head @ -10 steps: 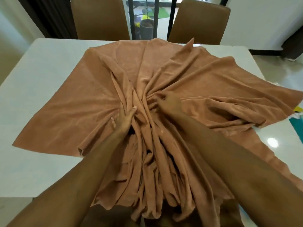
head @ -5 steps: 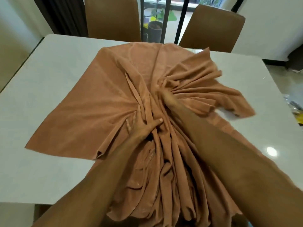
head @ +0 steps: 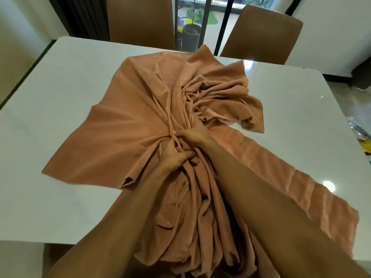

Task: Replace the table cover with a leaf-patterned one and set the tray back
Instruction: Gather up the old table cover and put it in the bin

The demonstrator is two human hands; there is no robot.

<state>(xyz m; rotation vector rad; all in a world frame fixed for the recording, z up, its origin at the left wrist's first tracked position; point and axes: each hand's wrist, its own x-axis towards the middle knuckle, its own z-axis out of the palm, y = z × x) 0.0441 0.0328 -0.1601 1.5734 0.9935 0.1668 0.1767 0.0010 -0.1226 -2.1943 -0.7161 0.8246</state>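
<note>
A white table (head: 60, 93) fills the frame, with two brown chairs (head: 140, 19) at the top. A plain brown cover (head: 128, 125) is bunched at the centre, where it is gripped by the left hand (head: 172, 157) and the right hand (head: 197, 134), close together. The fingers are partly hidden in the folds. Since the earlier frame, the cover's right side has been pulled inward.

A home dining room: a white worktop (head: 60, 81) with two tan upholstered chairs (head: 140, 19) at its far side, a potted plant (head: 191, 34) behind.
</note>
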